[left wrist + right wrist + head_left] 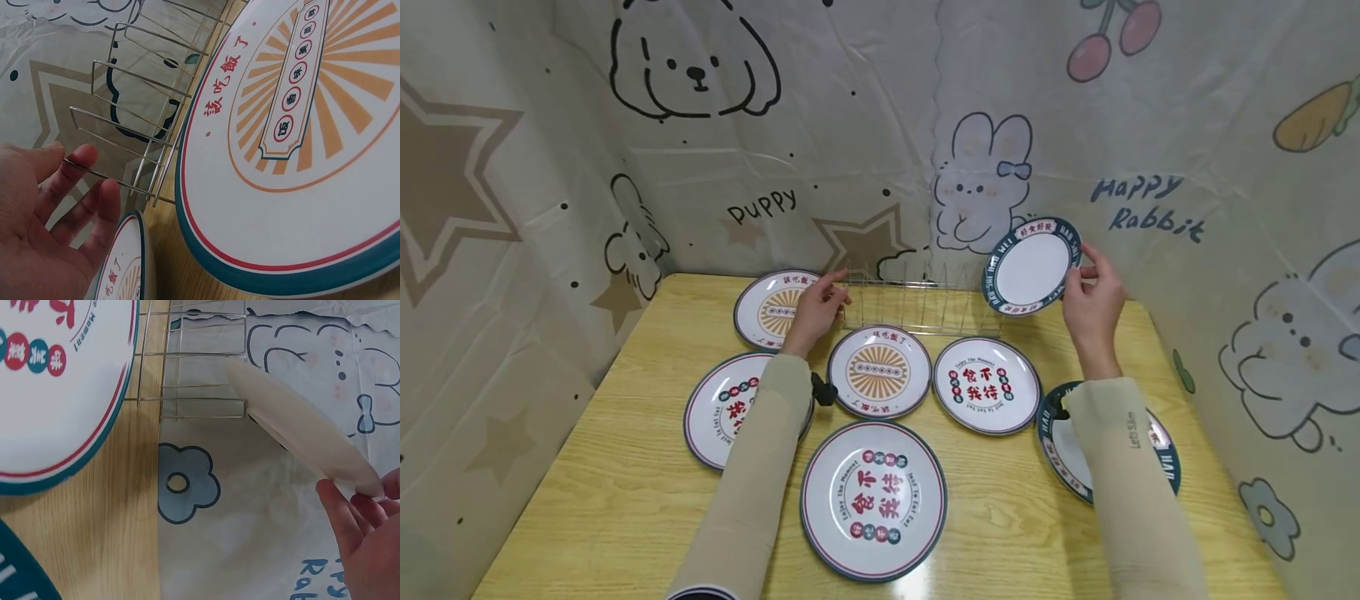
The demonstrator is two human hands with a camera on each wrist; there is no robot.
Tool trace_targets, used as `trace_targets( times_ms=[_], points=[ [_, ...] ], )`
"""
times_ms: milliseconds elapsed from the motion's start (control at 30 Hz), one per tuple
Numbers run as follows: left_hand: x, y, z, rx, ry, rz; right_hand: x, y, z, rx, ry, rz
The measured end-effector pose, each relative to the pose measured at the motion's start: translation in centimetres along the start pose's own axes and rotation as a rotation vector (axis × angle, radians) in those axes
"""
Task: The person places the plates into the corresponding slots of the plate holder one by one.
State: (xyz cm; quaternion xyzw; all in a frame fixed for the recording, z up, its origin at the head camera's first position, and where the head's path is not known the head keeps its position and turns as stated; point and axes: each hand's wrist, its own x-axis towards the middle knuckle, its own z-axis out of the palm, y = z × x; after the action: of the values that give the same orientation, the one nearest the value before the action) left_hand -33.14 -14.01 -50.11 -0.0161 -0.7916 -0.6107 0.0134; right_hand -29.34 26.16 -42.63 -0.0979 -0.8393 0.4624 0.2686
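Note:
My right hand [1094, 302] pinches a plate [1032, 267] by its right edge. This plate has a white centre and a dark teal rim with lettering, and it is held tilted above the right end of a wire dish rack [917, 332]. In the right wrist view the plate's pale underside [300, 425] overlaps the rack's end. My left hand [817, 312] holds the rack's left end wire between thumb and fingers [109, 203]. Just in front of the rack lies a sunburst-patterned plate [880, 372].
On the wooden table [602, 442] lie a second sunburst plate [752, 310], lettered plates at left [707, 421], centre right [987, 417] and front [874, 562], and a teal-rimmed plate [1067, 446] partly under my right sleeve. A printed curtain [865, 125] hangs behind and beside the table.

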Motion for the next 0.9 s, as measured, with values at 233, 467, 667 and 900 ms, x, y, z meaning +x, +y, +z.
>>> trace_targets(
  times_ms=[233, 467, 667, 900],
  points=[
    [0.0, -0.1, 0.0, 0.013, -0.002, 0.008, 0.1, 0.6, 0.2, 0.109, -0.036, 0.03],
    [0.0, -0.1, -0.1, 0.03, 0.006, 0.037, 0.4, 1.1, 0.2, 0.303, -0.102, 0.089],
    [-0.1, -0.1, -0.1, 0.003, -0.01, 0.016, 0.3, 1.0, 0.5, 0.382, -0.149, 0.074],
    [0.0, -0.2, -0.1, -0.019, -0.014, 0.016, 0.3, 0.6, 0.9, 0.351, -0.205, -0.016]
  ],
)
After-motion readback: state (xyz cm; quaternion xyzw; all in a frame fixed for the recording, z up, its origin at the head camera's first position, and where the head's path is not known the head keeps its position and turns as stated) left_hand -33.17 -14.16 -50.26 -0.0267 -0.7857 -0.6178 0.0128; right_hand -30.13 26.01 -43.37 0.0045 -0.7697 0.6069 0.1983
